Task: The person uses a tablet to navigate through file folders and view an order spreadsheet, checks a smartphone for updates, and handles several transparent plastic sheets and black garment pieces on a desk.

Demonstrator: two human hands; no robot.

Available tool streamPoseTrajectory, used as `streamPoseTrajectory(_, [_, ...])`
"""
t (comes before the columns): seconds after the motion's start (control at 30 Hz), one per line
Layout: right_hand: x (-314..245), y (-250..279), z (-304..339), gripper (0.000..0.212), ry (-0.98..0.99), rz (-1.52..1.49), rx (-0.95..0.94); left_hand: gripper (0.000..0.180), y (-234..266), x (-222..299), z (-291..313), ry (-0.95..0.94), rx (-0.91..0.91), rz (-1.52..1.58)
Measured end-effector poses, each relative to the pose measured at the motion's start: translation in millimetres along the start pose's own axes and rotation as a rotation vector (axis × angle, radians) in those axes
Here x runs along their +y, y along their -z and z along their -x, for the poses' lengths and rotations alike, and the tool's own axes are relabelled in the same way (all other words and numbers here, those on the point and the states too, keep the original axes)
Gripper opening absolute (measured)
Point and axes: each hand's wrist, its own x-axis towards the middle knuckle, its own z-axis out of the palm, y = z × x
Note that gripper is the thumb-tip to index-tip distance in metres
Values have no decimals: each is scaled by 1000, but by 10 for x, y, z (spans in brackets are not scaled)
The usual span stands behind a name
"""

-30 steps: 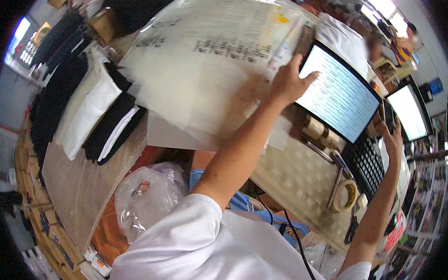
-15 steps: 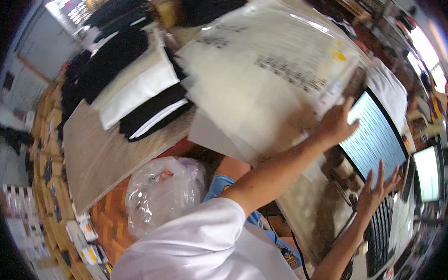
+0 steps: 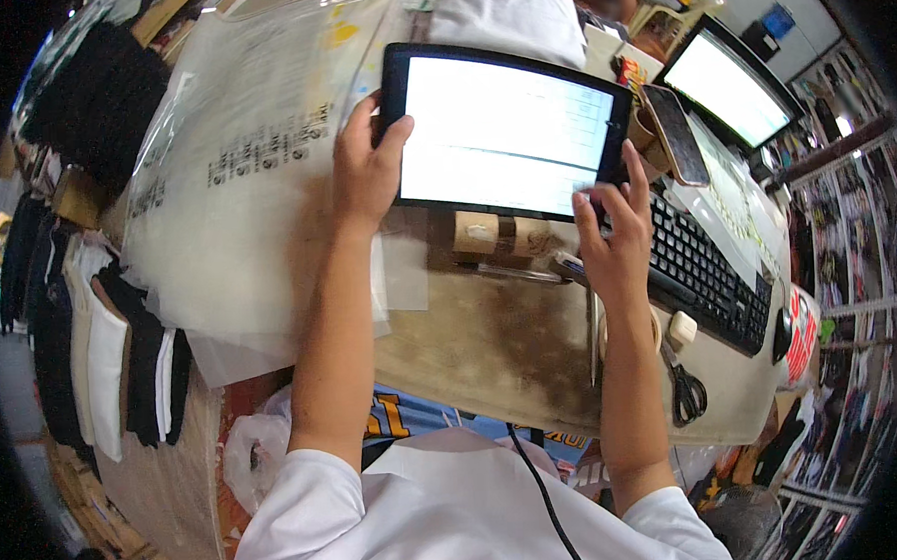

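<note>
I see folded clothes (image 3: 108, 355) at 9 o'clock, then cloudy plastic sheets (image 3: 225, 215) near 10. At 11, my left hand (image 3: 369, 168) has its grip closed around the side of a black tablet (image 3: 502, 128), thumb in front. The tablet is near 1, up over the bench (image 3: 472, 354). Between 2 and 3, my right hand (image 3: 619, 238) bends its fingers by the tablet's bottom right corner; I cannot tell if its grip holds on. A phone (image 3: 674, 135) is at 2, a black keyboard (image 3: 708, 274) at 3.
</note>
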Motion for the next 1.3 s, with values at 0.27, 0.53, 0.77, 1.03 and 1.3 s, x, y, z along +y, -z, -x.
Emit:
streamPoseTrajectory(0.27, [83,9,70,41,-30,-20,-76,40,-46,202,109,40,-26,-27])
streamPoseTrajectory(0.53, [-29,93,45,24,-173,-131,-153,45,-27,272,136,38,-65,-143])
streamPoseTrajectory(0.77, [81,171,5,30,-230,-212,-232,58,1,259,140,83,-126,-25])
streamPoseTrajectory(1.03, [98,185,0,40,-169,-184,-243,73,18,355,146,139,-179,-9])
streamPoseTrajectory(1.3, [106,180,11,43,-121,-212,-219,76,6,448,159,178,-185,-59])
